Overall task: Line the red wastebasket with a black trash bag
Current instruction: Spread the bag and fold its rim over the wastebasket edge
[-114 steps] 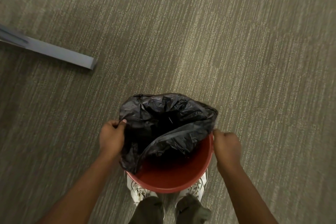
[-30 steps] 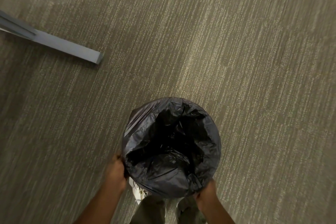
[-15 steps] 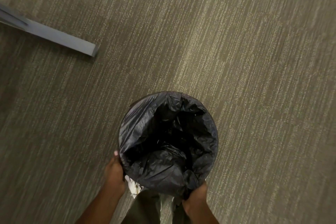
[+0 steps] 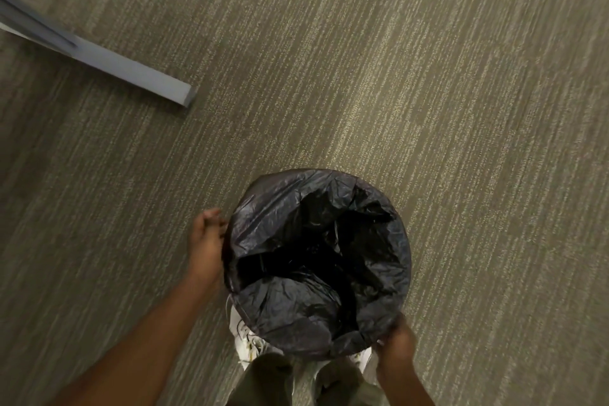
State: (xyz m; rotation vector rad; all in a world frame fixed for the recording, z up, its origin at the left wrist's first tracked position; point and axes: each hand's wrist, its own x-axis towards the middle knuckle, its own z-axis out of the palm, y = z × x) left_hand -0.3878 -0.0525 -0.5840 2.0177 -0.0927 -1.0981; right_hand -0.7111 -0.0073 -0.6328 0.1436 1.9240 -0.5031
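The black trash bag [image 4: 316,267] is spread over the whole round mouth of the red wastebasket and folded down outside, so no red shows. The bag's middle sags into the basket in dark, crumpled folds. My left hand [image 4: 206,241] lies against the bag's outer left side, fingers pointing away from me; it is blurred and I cannot tell whether it grips. My right hand [image 4: 395,344] pinches the bag's folded-over edge at the near right of the rim.
The basket stands on grey-green striped carpet [image 4: 428,76]. A grey flat bar [image 4: 131,72] lies on the floor at the far left. My white shoes [image 4: 247,339] and olive trouser legs [image 4: 263,382] are right behind the basket.
The bag went from half covering the red rim to covering it all. Since half a second ago my left hand slid forward along the left side and my right hand moved right along the near rim.
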